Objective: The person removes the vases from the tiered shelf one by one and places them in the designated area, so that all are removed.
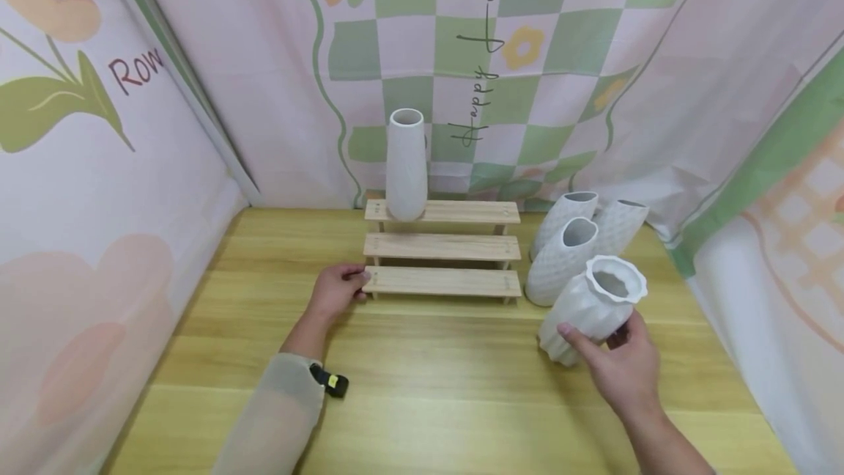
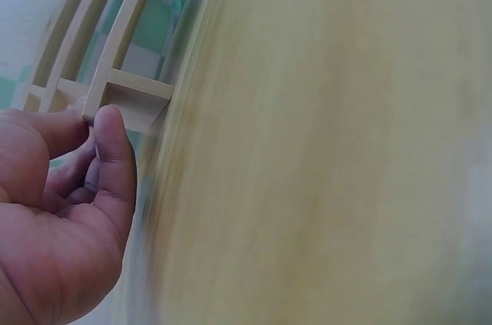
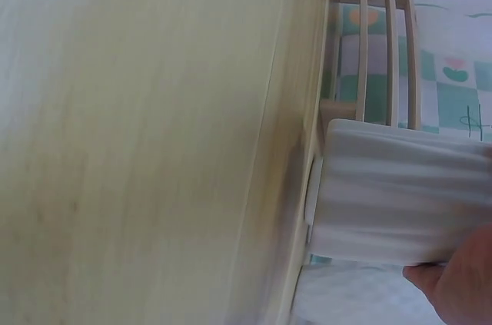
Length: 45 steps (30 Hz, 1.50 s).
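A big cloth (image 1: 402, 42) with green and white squares hangs at the back. In front of it is the wooden desk (image 1: 428, 372). A wooden rack (image 1: 442, 246) with three steps stands on the desk, near the cloth. A tall white vase (image 1: 406, 174) stands on the top step, to the left of its middle. Three bumpy white vases (image 1: 557, 270) stand close together to the right of the rack. The front one hides part of the ones behind. The wavy white vase (image 1: 583, 314) is just in front of them, tipped to the right, with its mouth up.

The right hand (image 1: 626, 365) has its grip on the wavy vase. The vase sits between the thumb and the fingers. Most of those fingers are hidden behind it. I can't tell if its bottom touches the desk. The right wrist view cuts off its top and most of the hand.

The left hand (image 1: 336, 290) has its grip on the rack. Its thumb and finger pinch the left end of the lowest step. The left wrist view cuts off the rack's far end. A small black band (image 1: 332, 381) sits on the left wrist.
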Each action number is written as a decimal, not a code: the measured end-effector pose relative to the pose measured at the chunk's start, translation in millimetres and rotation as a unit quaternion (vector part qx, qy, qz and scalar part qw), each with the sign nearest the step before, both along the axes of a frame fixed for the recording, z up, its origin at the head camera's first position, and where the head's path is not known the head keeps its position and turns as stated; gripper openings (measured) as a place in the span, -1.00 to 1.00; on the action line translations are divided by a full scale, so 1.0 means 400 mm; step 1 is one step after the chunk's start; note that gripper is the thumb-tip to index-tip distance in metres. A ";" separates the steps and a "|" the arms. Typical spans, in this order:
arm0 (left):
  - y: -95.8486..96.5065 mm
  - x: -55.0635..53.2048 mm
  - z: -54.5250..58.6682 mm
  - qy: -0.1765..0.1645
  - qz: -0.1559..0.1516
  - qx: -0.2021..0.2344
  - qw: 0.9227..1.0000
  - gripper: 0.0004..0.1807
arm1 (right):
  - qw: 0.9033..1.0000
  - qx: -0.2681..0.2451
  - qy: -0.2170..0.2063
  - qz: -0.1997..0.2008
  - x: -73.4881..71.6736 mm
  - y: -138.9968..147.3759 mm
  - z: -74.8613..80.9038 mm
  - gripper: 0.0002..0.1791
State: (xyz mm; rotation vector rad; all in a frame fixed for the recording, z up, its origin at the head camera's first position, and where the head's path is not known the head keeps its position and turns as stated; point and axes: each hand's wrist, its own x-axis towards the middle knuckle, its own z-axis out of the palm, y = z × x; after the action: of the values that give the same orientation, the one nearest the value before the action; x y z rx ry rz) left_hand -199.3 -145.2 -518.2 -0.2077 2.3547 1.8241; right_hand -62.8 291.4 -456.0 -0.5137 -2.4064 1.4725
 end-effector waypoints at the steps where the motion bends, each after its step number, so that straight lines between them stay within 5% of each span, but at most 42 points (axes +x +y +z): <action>1: 0.000 0.000 -0.001 0.001 0.000 0.000 1.000 -0.58 | 1.000 0.001 0.000 -0.003 -0.001 0.003 0.000 -0.04; 22: -0.003 -0.004 0.000 0.011 0.001 0.003 1.000 -0.57 | 0.999 0.014 0.006 -0.053 -0.054 0.073 -0.009 -0.09; 45: 0.004 -0.002 -0.004 0.002 0.007 0.003 1.000 -0.58 | 0.998 0.050 -0.034 -0.017 -0.135 0.139 -0.013 0.07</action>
State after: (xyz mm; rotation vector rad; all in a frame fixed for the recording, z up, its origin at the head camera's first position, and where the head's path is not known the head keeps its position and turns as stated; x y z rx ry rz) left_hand -199.9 -143.7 -519.8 -0.2204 2.3559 1.8411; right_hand -116.9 347.2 -461.4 -0.5869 -2.4957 1.3325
